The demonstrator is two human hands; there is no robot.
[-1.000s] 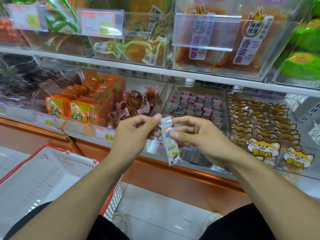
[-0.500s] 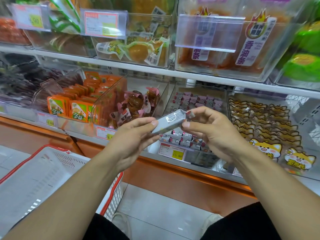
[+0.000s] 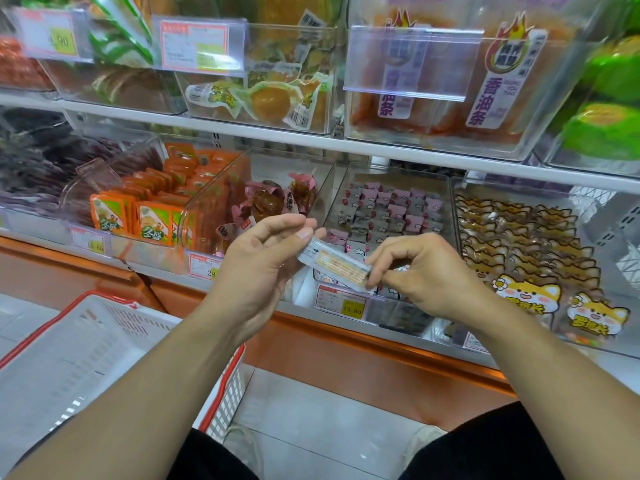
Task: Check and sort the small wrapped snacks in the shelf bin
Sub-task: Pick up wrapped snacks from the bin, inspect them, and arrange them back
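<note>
Here the left hand (image 3: 258, 258) and right hand (image 3: 426, 275) pinch a wrapped snack (image 3: 334, 266) between their fingers (image 3: 304, 233), the shelf bin (image 3: 388, 216) just beyond the fingertips.

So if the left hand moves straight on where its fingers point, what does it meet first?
Probably the bin of small grey-pink snacks: the left hand, pinching the wrapped snack, points up-right toward it. Depth is unclear.

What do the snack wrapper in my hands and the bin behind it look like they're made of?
Snack wrapper: likely thin plastic film, glossy, with a clear window showing layered wafer. Shelf bin: clear rigid plastic, probably acrylic; see-through walls catch glare.
</note>
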